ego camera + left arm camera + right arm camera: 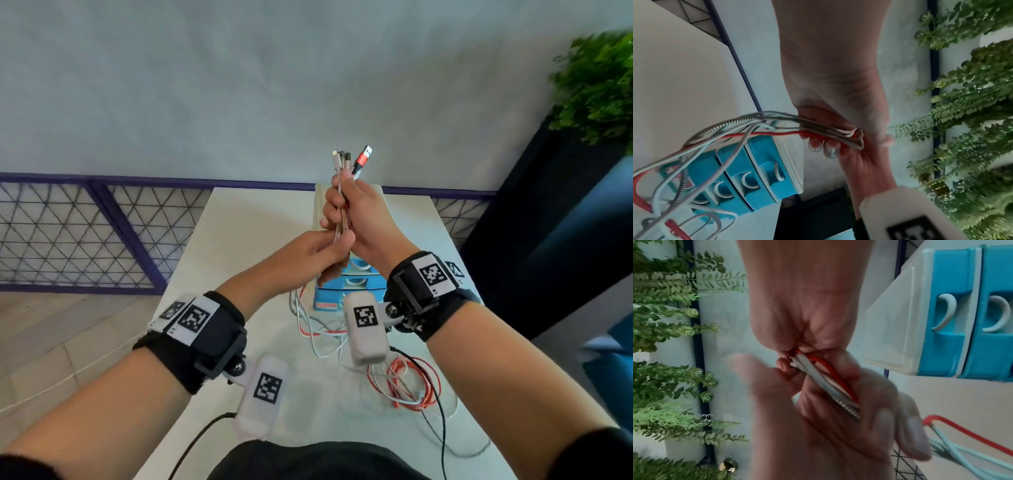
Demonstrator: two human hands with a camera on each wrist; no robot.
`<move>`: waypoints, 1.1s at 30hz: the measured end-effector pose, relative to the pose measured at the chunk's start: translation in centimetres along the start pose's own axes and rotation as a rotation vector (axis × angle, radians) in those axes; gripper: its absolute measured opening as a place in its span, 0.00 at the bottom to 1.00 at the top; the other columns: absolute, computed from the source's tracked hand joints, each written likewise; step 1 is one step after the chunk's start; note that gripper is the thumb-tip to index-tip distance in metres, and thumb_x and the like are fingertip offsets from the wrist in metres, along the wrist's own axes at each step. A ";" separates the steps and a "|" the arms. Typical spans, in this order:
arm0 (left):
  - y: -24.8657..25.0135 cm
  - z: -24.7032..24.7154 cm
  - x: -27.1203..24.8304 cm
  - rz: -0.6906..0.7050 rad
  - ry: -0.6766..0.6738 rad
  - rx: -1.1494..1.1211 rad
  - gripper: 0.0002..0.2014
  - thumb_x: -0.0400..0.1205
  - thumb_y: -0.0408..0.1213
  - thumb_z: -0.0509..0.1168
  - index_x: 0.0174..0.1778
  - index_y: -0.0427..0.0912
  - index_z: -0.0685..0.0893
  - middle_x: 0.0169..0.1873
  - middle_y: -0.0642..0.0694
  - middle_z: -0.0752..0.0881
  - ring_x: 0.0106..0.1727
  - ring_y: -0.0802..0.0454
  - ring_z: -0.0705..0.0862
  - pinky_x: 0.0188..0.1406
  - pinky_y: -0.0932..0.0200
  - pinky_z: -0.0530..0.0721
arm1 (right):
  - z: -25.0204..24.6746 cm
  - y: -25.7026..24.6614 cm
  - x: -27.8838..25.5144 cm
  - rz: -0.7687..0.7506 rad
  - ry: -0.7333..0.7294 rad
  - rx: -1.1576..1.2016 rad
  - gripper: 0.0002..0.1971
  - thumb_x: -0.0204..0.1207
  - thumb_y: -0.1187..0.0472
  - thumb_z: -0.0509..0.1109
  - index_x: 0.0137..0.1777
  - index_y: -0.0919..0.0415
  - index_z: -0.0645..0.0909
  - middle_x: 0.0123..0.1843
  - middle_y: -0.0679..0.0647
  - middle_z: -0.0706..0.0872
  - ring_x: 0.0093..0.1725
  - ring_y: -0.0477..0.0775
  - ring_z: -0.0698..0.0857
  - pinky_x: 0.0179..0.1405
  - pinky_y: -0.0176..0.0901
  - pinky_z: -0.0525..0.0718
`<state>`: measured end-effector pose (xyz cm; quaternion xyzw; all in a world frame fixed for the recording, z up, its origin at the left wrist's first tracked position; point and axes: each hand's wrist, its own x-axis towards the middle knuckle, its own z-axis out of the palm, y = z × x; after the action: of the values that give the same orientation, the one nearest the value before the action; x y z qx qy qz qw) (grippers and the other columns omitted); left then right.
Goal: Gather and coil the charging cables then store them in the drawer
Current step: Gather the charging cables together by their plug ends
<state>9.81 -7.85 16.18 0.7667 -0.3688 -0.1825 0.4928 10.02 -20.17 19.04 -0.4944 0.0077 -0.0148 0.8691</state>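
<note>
Above the table (246,240), right hand (356,212) clenched the cables (342,192) upright, plugs aligned; left hand (308,253) pinched them below, likely to begin coiling.

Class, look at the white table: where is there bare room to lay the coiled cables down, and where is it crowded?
Bare: the table left of the blue drawer unit, out to its left edge. Crowded: in front of the unit, where the loose cables trail from both hands.

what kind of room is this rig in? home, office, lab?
Probably an indoor lounge or office corner, though I can't be sure: a small white table against a plain grey wall, a purple wire-mesh railing behind it, and leafy greenery on a dark planter to the right.
</note>
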 end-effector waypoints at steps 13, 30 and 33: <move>-6.1 -1.1 -1.0 -0.101 -0.042 0.138 0.24 0.81 0.57 0.57 0.27 0.42 0.75 0.20 0.52 0.74 0.21 0.58 0.72 0.26 0.67 0.73 | -1.7 0.0 -0.3 -0.008 0.106 -0.001 0.15 0.88 0.55 0.53 0.39 0.54 0.70 0.20 0.43 0.64 0.16 0.39 0.57 0.12 0.31 0.51; -11.1 -3.6 -5.3 -0.508 -0.255 0.281 0.16 0.76 0.49 0.70 0.26 0.46 0.81 0.20 0.51 0.83 0.24 0.55 0.76 0.33 0.61 0.76 | -3.7 -2.1 -0.1 -0.033 0.149 -0.055 0.16 0.88 0.51 0.53 0.39 0.54 0.71 0.21 0.43 0.65 0.16 0.39 0.58 0.09 0.31 0.56; -13.1 -3.6 -5.7 -0.572 -0.301 0.544 0.14 0.75 0.56 0.67 0.31 0.51 0.83 0.40 0.48 0.88 0.42 0.59 0.83 0.62 0.51 0.72 | -4.0 -2.0 -0.4 -0.004 0.155 -0.105 0.16 0.87 0.50 0.54 0.39 0.54 0.71 0.20 0.43 0.65 0.15 0.39 0.59 0.08 0.31 0.57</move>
<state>13.42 1.86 5.63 0.9051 -0.2439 -0.3178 0.1426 9.49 -24.65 18.74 -0.5366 0.0745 -0.0543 0.8388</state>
